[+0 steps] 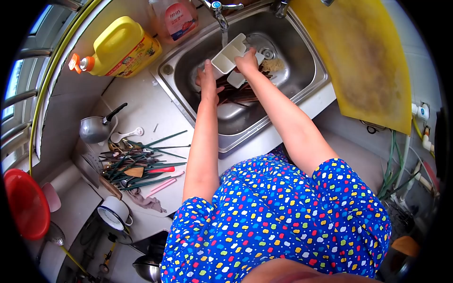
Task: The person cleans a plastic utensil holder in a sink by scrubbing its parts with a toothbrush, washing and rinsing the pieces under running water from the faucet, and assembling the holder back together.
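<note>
Above the steel sink (302, 85), my right hand (247, 61) grips the near right side of a white divided plastic holder (229, 55), which is tilted under the tap (219, 14). Water runs from the spout beside it. My left hand (207, 84) is at the holder's lower left end, fingers stretched and apart; whether it touches the holder is unclear. Below the hands, another white plastic piece (236, 79) rests on a bundle of dark brown chopsticks (240, 95) in the sink. A tan scrubbing pad (273, 65) lies near the drain (267, 53).
A yellow jug (125, 47) and a clear bottle with a pink label (179, 21) stand behind the sink. On the left counter are a small pot (94, 129), a white spoon (127, 134) and a heap of chopsticks and utensils (141, 165). A yellow board (363, 56) leans right.
</note>
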Tool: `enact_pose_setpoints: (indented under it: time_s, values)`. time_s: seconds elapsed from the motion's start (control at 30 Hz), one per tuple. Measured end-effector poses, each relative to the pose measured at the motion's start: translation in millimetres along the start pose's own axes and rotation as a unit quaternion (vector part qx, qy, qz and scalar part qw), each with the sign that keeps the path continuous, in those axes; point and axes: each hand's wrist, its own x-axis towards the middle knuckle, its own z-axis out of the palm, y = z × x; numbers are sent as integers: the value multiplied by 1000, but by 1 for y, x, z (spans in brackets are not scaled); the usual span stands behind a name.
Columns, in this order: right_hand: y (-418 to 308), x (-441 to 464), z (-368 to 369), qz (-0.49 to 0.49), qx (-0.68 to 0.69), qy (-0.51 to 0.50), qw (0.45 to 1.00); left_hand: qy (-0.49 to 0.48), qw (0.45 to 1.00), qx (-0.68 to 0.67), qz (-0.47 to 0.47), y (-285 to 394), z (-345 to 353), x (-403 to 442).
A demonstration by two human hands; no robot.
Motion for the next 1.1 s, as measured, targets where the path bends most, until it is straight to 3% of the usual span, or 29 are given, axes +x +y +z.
enact_pose_setpoints:
  time_s: [0.07, 0.17, 0.2, 0.23, 0.3, 0.37, 0.4, 0.43, 0.5, 0.53, 0.57, 0.63, 0.7, 0.77, 0.83, 0.97, 1.03, 1.1]
  values:
    - [12, 25, 24, -7, 55, -6, 998, 34, 999, 32, 11, 7, 3, -5]
    - [-15, -4, 3, 32, 115, -24, 993, 109, 989, 90, 41, -5, 1, 15]
    - [-9, 3, 8, 31, 116, -23, 993, 183, 948, 194, 176, -15, -2, 26]
    - [5, 16, 16, 8, 73, -9, 997, 248, 873, 290, 303, -17, -2, 31]
    - [12, 21, 11, -15, 30, 6, 999, 227, 887, 232, 328, 3, 9, 22]
    - [5, 0, -7, -141, -105, 146, 974, 45, 954, 106, 276, 8, 18, 39]
    - [6, 1, -10, -192, -53, 192, 961, 3, 977, 35, 211, 24, 30, 26]
    - [5, 8, -7, -195, -52, 194, 960, 3, 976, 34, 214, 27, 38, 31]
    - [-3, 20, -4, -183, 206, 77, 958, -27, 986, -156, 56, 35, 58, 49]
    - [-14, 22, 1, -132, 365, 49, 920, -3, 979, -201, 20, 38, 67, 54]
    - [-23, 24, 2, -135, 367, 53, 919, -7, 979, -201, 24, 41, 72, 64]
    - [-36, 27, 5, -36, 479, -67, 874, -87, 931, -349, -53, 32, 80, 87]
    - [-40, 40, 19, -64, 430, -71, 898, -76, 936, -339, -54, 34, 90, 90]
    - [-42, 48, 29, -91, 378, -76, 918, 0, 955, -295, -27, 46, 94, 79]
    - [-44, 45, 31, -169, 257, -41, 951, 25, 965, -249, -71, 57, 92, 70]
    - [-40, 21, 26, -126, 208, -7, 970, 12, 990, -109, -86, 50, 86, 95]
    - [-27, 8, 21, -171, 180, 25, 968, -1, 988, -120, -99, 40, 86, 104]
    - [-11, -3, 11, -256, 292, -11, 921, -4, 974, -191, -121, 34, 87, 103]
